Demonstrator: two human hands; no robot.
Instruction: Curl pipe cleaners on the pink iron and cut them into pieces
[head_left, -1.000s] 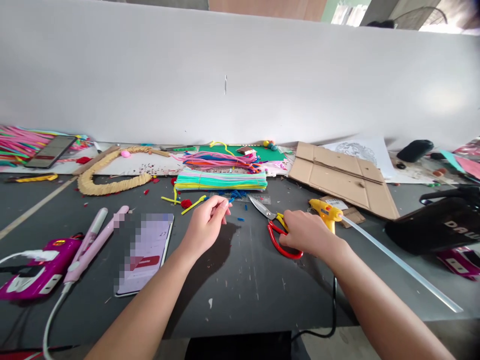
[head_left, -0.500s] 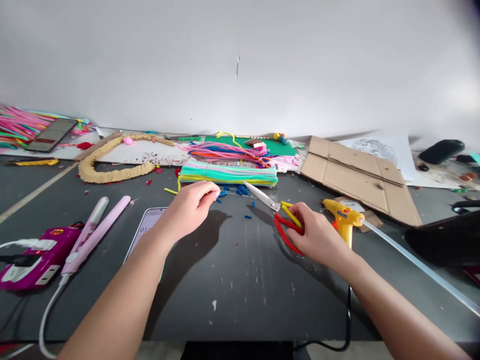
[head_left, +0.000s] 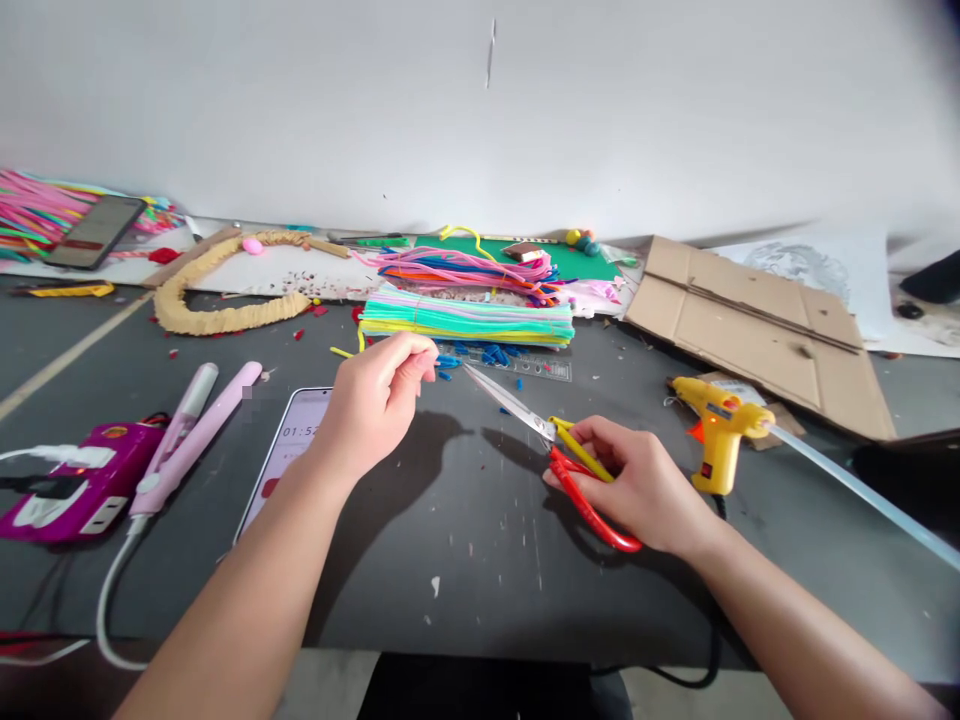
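My left hand [head_left: 384, 395] is closed in a pinch, with a short blue piece of pipe cleaner [head_left: 448, 362] sticking out at its fingertips. My right hand [head_left: 630, 475] grips scissors [head_left: 517, 405] with one red and one yellow handle. Their blade tips reach up to the blue piece, close to my left fingers; I cannot tell whether they touch it. Several cut blue bits [head_left: 496, 354] lie on the table just behind, by a clear ruler [head_left: 551, 368]. Beyond them rests a bundle of mint, white and yellow pipe cleaners [head_left: 465, 318].
A yellow glue gun [head_left: 716, 425] with a long glue stick stands right of my right hand, before folded cardboard [head_left: 757, 320]. To the left are a phone [head_left: 300, 420], a pink hair straightener [head_left: 202, 430] and a purple power strip [head_left: 94, 480]. A curved tan strip [head_left: 172, 300] lies behind.
The scissors have moved left, bringing their tips to my left fingertips, and their blades look closer together. The camera view has tilted down a little.
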